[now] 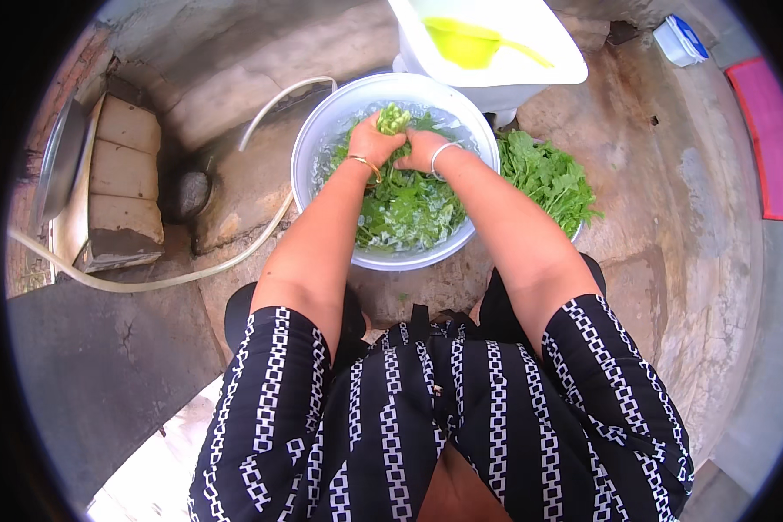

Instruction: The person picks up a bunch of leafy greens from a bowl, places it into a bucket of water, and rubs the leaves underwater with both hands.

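Note:
A round, pale metal basin [308,130] full of water stands on the floor in front of me. Leafy greens [413,209] float in it, mostly toward the near side. Over the far half of the basin, my left hand [374,141] is closed round a bunch of greens [393,119], whose pale green stem ends stick up past the fingers. Close beside it, my right hand [424,150] grips the same bunch from the right; its fingertips are partly hidden behind the greens. Bracelets circle both wrists.
More greens [544,178] lie heaped right of the basin. Behind stands a white tub [531,74] holding a yellow-green scoop [470,43]. A pale hose [174,280] curves along the left. A lidded plastic box [680,41] and a pink mat [772,139] are at far right.

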{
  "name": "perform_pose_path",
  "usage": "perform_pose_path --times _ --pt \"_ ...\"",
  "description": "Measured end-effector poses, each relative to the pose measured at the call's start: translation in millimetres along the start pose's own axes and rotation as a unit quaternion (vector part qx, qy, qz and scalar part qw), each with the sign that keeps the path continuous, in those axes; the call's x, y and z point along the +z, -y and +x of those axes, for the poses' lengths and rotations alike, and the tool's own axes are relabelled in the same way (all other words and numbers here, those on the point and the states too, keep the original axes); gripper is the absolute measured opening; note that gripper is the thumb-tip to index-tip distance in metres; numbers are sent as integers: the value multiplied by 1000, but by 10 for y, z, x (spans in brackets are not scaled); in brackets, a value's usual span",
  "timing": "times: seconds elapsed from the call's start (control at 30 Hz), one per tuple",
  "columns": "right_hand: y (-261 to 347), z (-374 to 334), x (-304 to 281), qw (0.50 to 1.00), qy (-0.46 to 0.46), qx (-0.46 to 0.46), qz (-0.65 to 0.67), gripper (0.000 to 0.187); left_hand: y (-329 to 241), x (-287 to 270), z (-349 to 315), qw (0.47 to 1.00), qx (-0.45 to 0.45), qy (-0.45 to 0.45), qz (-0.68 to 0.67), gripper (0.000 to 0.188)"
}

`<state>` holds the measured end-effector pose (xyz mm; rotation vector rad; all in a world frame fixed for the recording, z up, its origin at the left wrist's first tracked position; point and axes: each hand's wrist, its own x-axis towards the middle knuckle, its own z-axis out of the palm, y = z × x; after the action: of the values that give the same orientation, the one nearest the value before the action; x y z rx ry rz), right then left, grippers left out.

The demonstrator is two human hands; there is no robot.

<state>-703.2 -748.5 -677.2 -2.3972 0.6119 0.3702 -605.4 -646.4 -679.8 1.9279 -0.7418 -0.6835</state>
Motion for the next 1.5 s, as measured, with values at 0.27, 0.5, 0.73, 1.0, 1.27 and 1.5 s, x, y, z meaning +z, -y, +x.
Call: perform_pose_path --times 0.27,0.5,0.73,1.0,1.27,1.5 --pt "-35 382 437 976 148 62 -145 49 1064 227 346 920 93 71 374 51" --pt "151 -167 -541 989 -10 -119 84 64 -576 -354 -39 974 -31 44 -221 31" --pt "603 -1001 -1163 926 -194 -265 186 88 -1719 -870 -458 944 142 57 -294 21" --pt "580 -1123 -899 923 -268 -247 127 88 -1811 -791 -679 917 125 93 -367 17" --pt "547 -1099 -835 906 -291 -262 160 87 -1847 -712 -696 910 181 104 -360 15" --pt "483 -1006 -784 909 -273 -259 178 84 -1780 -689 -655 917 158 100 -353 14"
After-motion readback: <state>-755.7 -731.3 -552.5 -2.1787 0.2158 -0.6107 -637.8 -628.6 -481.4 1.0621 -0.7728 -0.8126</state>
